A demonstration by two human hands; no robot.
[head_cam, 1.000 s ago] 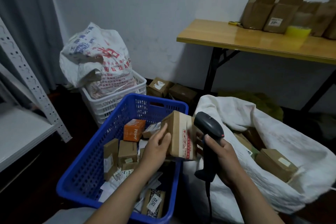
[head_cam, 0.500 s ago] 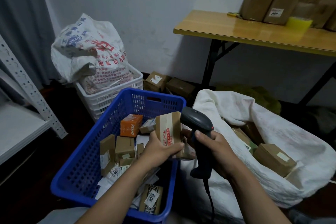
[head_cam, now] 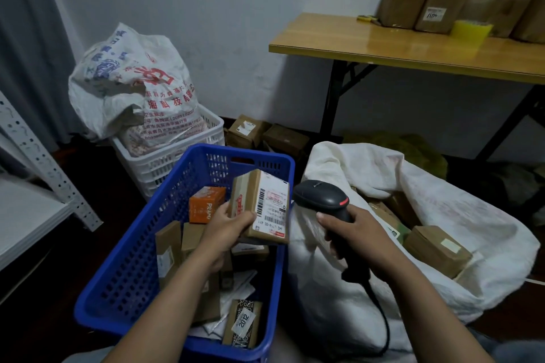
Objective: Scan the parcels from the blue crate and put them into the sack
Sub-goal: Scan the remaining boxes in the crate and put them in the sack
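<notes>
Head view, frame centre: the left hand (head_cam: 228,222) curls its fingers (head_cam: 244,216) round a small brown cardboard parcel (head_cam: 262,206). Its white barcode label is turned toward the black handheld scanner (head_cam: 321,196) gripped in the right hand (head_cam: 358,233), presumably for reading. The parcel hangs above the blue plastic crate (head_cam: 132,259). To the right the white woven sack (head_cam: 472,209) gapes, with nothing between.

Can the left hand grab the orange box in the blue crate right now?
Probably not yet: the left hand grips a labelled parcel. The orange box lies close beside it in the blue crate, top uncovered, so the way looks free once the parcel goes.
</notes>
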